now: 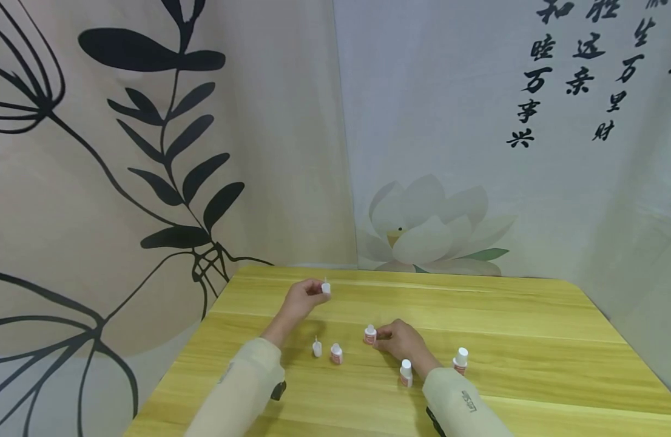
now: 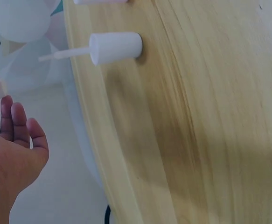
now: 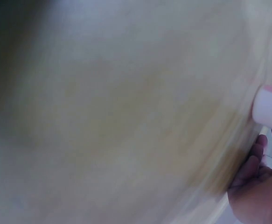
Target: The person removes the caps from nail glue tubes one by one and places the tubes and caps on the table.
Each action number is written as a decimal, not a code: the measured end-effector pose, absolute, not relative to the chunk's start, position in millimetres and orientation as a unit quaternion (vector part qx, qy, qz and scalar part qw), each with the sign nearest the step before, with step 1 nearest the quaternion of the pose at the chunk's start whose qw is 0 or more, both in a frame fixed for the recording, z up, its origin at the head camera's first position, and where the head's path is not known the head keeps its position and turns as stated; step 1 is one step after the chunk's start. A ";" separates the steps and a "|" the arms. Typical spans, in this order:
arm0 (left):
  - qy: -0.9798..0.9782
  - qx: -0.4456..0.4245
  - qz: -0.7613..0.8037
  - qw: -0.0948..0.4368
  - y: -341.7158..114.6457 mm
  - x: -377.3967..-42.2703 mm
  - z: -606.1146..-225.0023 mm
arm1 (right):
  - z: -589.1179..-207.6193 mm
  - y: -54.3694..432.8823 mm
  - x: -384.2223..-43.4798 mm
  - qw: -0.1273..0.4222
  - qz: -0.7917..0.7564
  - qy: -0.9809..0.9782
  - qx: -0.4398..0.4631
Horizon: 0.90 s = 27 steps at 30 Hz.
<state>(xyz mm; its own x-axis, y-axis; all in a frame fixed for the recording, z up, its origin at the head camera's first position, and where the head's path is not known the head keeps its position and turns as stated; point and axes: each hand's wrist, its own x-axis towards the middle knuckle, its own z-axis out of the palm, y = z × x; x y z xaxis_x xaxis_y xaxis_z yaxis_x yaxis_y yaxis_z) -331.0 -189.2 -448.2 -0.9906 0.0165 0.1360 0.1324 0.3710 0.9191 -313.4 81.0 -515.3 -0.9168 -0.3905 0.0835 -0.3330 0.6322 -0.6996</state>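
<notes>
My left hand (image 1: 305, 297) is raised over the far left of the table and pinches a white brush cap (image 1: 326, 287), its thin stem pointing up. Below it another white brush cap (image 1: 316, 348) stands on the table, stem upward; in the left wrist view this cap (image 2: 117, 47) is large and near. Beside it sits a small white bottle with a pink label (image 1: 337, 354), its short neck bare. At mid-table my right hand (image 1: 402, 341) grips the side of a similar bottle (image 1: 370, 335) with thumb and fingers; its top is also a short neck.
Two bottles with tall white caps stand near the right forearm: one bottle (image 1: 406, 374) to its left, the other bottle (image 1: 460, 360) to its right. The wooden table (image 1: 532, 340) ends at a printed curtain (image 1: 292, 152) behind.
</notes>
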 end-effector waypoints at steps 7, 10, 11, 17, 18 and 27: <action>-0.823 -0.044 -0.564 0.050 -198.3 -331.0 -455.8 | -515.8 81.2 -313.3 0.039 -0.381 0.902 -0.201; -0.825 -0.039 -0.562 0.047 -201.6 -331.5 -459.6 | -515.8 81.1 -313.1 0.039 -0.382 0.901 -0.201; -0.826 -0.036 -0.561 0.046 -202.6 -331.7 -460.6 | -515.9 80.8 -313.0 0.039 -0.382 0.901 -0.201; -0.829 -0.021 -0.559 0.026 -207.4 -331.3 -467.3 | -515.6 80.8 -313.0 0.037 -0.378 0.903 -0.200; -0.830 -0.021 -0.557 0.022 -208.0 -331.1 -468.4 | -515.5 80.7 -313.1 0.036 -0.377 0.904 -0.201; -0.836 -0.017 -0.548 0.004 -211.5 -329.3 -478.7 | -515.0 81.1 -313.3 0.039 -0.378 0.903 -0.201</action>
<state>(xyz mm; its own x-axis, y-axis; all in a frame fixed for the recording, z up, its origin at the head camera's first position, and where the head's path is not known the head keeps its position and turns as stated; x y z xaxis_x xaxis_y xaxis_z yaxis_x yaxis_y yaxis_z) -329.3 -211.5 -478.7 -0.9994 0.0249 0.0249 0.0328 0.3985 0.9166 -313.3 81.1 -515.0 -0.9160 -0.3925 0.0827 -0.3341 0.6326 -0.6988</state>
